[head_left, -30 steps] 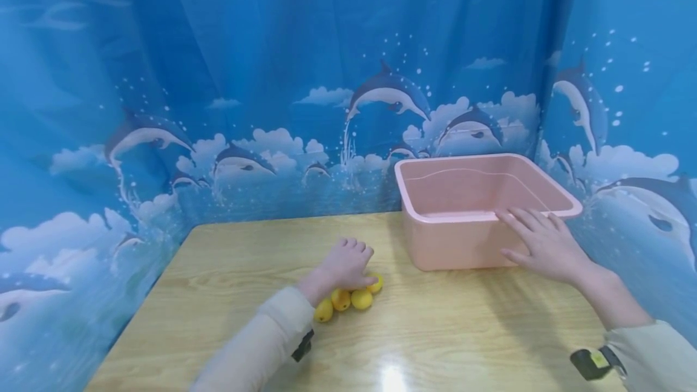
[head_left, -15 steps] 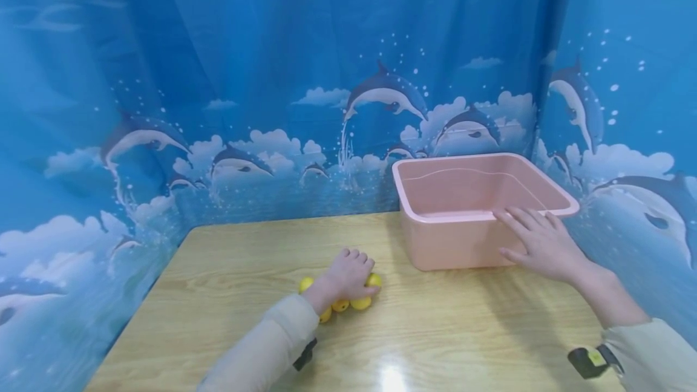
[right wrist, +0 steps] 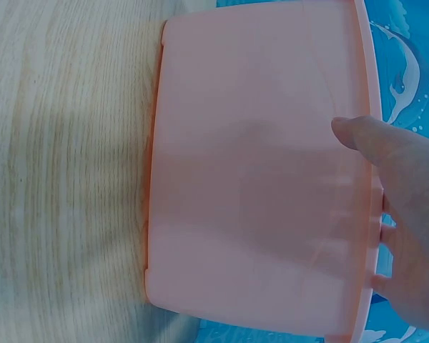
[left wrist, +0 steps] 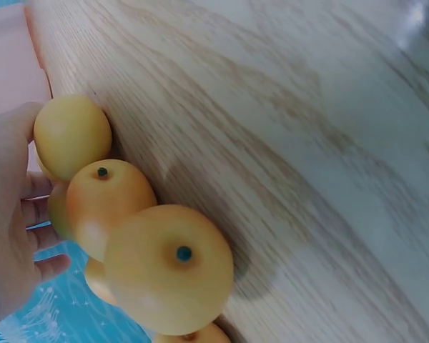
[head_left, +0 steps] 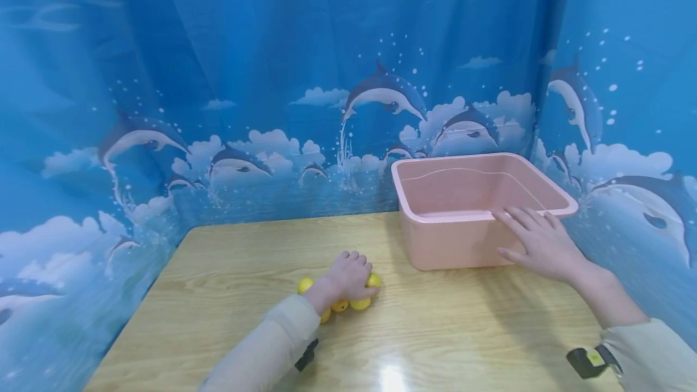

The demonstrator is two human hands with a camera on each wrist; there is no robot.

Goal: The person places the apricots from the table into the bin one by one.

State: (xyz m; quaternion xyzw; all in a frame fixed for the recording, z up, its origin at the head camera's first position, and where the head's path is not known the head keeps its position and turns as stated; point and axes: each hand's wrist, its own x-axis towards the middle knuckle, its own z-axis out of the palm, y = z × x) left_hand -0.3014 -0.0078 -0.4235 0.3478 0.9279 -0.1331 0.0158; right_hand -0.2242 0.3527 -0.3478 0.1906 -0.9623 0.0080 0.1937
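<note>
Small round yellow fruit (head_left: 360,304) lie bunched on the wooden table, several of them, with dark green stem dots on two. My left hand (head_left: 345,280) reaches down over the bunch from above and hides part of it. In the left wrist view, its thumb touches the yellow fruit (left wrist: 73,137) at the far end while the fingers curl behind the others. A pink plastic tub (head_left: 454,244) stands at the back right of the table. At its near rim is my right hand (head_left: 544,247), fingers spread and extended over the edge, thumb outside.
The light wooden table (head_left: 234,295) ends at the back against a blue curtain (head_left: 261,47) printed with dolphins and clouds. A dark wrist device (head_left: 587,362) sits by the right sleeve.
My left hand has come down onto the yellow fruit and its fingers have curled round some of them; a fruit behind the wrist now shows. My right hand stays at the tub rim.
</note>
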